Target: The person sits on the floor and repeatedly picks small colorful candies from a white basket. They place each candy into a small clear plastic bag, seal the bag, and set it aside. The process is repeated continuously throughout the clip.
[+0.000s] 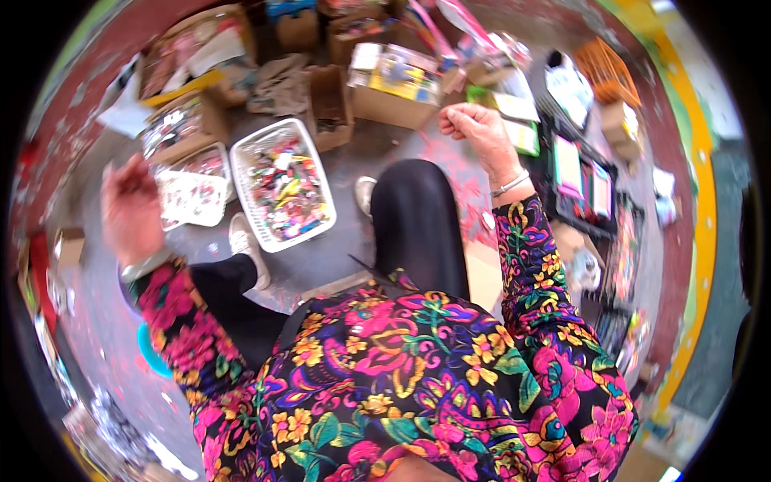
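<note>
My left hand (134, 210) is raised at the left, beside a white tray (193, 210) of small items. Motion smears its fingers, so their pose and anything in them are unclear. My right hand (482, 138) is lifted at upper right with its fingers curled together; whatever they may hold is too small to make out. Between the hands, a white plastic basket (324, 181) full of small colourful pieces rests on the floor near my shoe (247, 241). A bracelet (511, 183) circles my right wrist.
Cardboard boxes (393, 106) of mixed goods line the far side. Black crates (572, 210) with flat packages and an orange basket (608, 71) stand at the right. A turquoise round rim (152, 352) shows by my left sleeve. Red flecks mark the grey floor (120, 321).
</note>
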Demonstrator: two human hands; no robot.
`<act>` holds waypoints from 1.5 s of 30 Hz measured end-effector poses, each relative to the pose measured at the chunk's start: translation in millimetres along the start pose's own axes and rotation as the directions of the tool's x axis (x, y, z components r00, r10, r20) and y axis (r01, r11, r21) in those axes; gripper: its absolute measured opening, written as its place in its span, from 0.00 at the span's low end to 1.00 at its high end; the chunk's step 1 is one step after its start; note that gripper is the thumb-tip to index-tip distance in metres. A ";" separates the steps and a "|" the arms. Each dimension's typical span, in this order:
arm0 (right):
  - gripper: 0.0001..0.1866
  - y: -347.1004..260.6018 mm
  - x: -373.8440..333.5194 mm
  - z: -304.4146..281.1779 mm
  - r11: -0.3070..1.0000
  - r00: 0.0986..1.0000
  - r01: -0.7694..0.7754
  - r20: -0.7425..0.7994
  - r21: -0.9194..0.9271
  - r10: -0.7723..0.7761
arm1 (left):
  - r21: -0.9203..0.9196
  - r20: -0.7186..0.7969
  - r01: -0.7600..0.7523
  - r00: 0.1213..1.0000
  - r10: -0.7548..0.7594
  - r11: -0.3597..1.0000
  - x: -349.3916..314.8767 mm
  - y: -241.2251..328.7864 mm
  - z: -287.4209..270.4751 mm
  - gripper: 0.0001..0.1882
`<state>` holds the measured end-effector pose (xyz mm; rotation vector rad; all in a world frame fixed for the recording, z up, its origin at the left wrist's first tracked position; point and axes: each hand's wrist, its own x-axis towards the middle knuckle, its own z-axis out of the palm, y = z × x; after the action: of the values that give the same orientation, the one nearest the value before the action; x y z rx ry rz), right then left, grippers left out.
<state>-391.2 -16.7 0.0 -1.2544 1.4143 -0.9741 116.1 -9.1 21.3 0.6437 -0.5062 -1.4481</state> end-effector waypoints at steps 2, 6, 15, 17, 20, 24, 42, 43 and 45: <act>0.09 42.9 -33.8 -47.5 0.985 0.989 -0.137 -0.070 -0.108 0.130 | 0.012 0.016 -0.026 1.000 0.026 1.000 -10.1 -3.0 -4.3 0.10; 0.09 113.0 -106.4 -69.5 0.900 0.892 -0.431 -0.183 -0.064 0.414 | -0.014 -0.263 0.085 0.961 -0.086 0.996 4.0 -19.2 -46.5 0.10; 0.13 211.7 -143.8 -8.6 0.744 0.810 -0.533 0.010 -0.402 0.586 | 0.023 -0.161 0.250 0.957 -0.243 0.968 24.2 -46.3 -42.3 0.08; 0.11 244.8 -141.3 -2.0 0.273 0.870 0.417 0.468 -0.867 0.158 | 0.034 -0.171 0.256 0.954 -0.247 0.966 25.6 -49.8 -45.0 0.08; 0.13 331.6 -129.1 12.9 0.151 0.819 0.108 0.174 -0.983 0.547 | 0.028 -0.159 0.285 0.948 -0.277 0.958 35.7 -67.6 -32.2 0.08; 0.16 287.4 -96.6 49.9 0.363 0.649 -0.678 -0.288 -0.639 0.704 | 0.071 -0.193 0.296 0.941 -0.278 0.953 25.8 -68.1 -35.3 0.08; 0.25 299.9 -105.0 50.2 0.325 0.752 -0.290 -0.005 -0.900 0.659 | 0.116 -0.266 0.314 0.924 -0.275 0.942 4.1 -100.3 5.1 0.09; 0.26 298.3 -102.9 51.3 0.328 0.759 -0.268 0.011 -0.906 0.651 | 0.120 -0.280 0.315 0.920 -0.273 0.941 1.8 -98.2 5.1 0.10; 0.27 302.9 -105.6 49.3 0.344 0.754 -0.294 0.006 -0.892 0.657 | 0.129 -0.267 0.318 0.923 -0.275 0.939 0.2 -100.6 6.3 0.10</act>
<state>-407.1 134.2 -286.9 -1.4175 1.8609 0.5281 37.7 -10.8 -42.0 1.0600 -0.3481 -1.5914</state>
